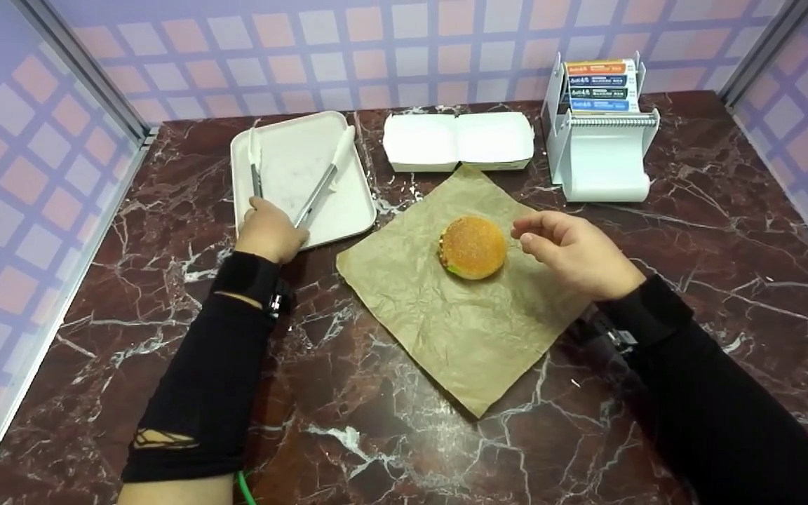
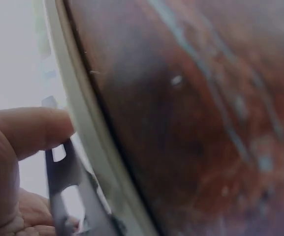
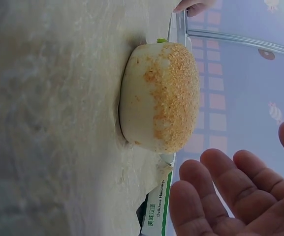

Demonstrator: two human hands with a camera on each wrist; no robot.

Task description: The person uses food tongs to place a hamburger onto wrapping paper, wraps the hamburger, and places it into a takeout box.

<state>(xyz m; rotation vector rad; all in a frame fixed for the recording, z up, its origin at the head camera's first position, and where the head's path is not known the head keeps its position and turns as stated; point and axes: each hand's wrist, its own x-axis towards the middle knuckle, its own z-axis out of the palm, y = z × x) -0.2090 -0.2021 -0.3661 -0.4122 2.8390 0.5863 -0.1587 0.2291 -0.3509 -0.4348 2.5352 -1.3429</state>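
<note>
Marbled table (image 1: 376, 463) here; our left hand (image 1: 270, 233) grips the tongs (image 1: 319, 191) over the tray (image 1: 297, 151), upper left. Our right hand (image 1: 577, 254) (fingers loose, nothing held) hovers by the burger (image 1: 473, 247), frame centre. We'd guess tong-parking; next calls for gentle release.

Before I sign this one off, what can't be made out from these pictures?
Tongs, head view: near end hidden by the left hand.
Burger, head and right wrist views: underside hidden against the paper.
Coloured labels, head view: fine print too small.
Tabletop, left wrist view: surface detail blurred.
</note>
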